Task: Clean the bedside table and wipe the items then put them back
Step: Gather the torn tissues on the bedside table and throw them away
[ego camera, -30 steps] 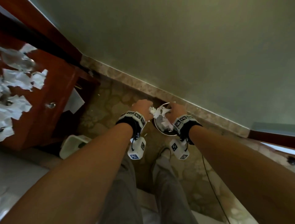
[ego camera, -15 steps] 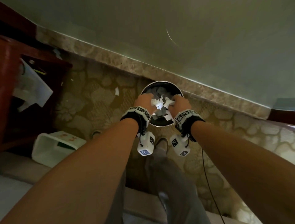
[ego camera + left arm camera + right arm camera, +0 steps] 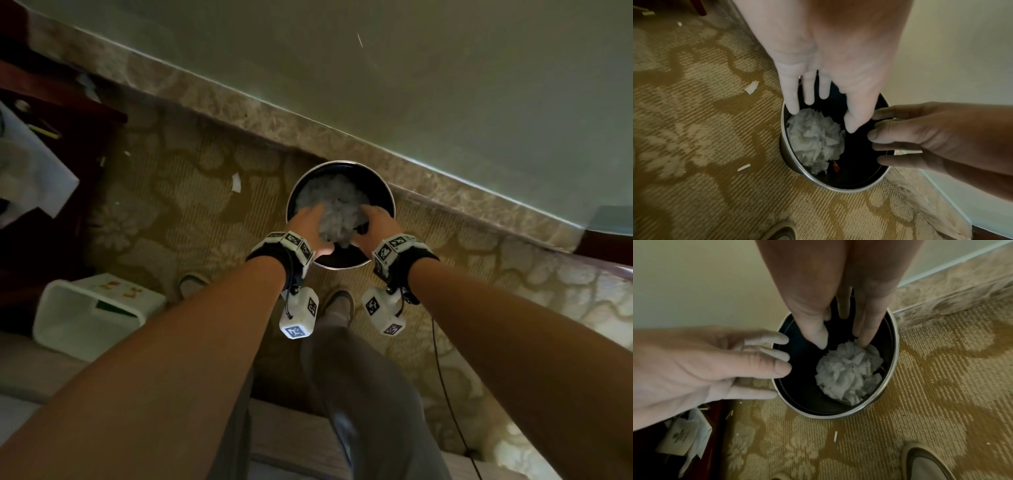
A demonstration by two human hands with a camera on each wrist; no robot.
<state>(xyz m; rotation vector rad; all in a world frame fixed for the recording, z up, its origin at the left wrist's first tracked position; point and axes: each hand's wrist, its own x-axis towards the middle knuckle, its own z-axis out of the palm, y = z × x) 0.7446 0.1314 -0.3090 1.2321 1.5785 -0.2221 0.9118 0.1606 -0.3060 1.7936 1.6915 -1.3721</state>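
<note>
Head and wrist views of a round bin [image 3: 387,192] with a bright metal rim and dark inside, standing on patterned carpet [image 3: 191,192] against the marbled skirting [image 3: 445,185] at the foot of the wall [image 3: 411,85]. Both hands are over the bin's mouth. The left hand [image 3: 310,224] has its fingers [image 3: 791,100] straight and spread, pointing down into the bin, and holds nothing. The right hand [image 3: 375,228] likewise has straight, parted fingers [image 3: 867,331] and holds nothing; its fingertips reach down close to the paper, though contact cannot be told. Between and below the hands, a wad of crumpled white tissue [image 3: 816,138] lies loose inside the bin, filling the half nearer the carpet side; a small orange scrap [image 3: 835,166] shows beside it deeper in the bin. Small white paper bits [image 3: 751,87] lie on the carpet left of the bin. Further left of the bin stands the dark wooden bedside table [image 3: 51,192], with white paper [image 3: 34,171] in its open compartment. A white plastic tub [image 3: 92,315] lies on its side on the floor, left of and nearer than the bin. A shoe [image 3: 929,464] is on the carpet just before the bin.
</note>
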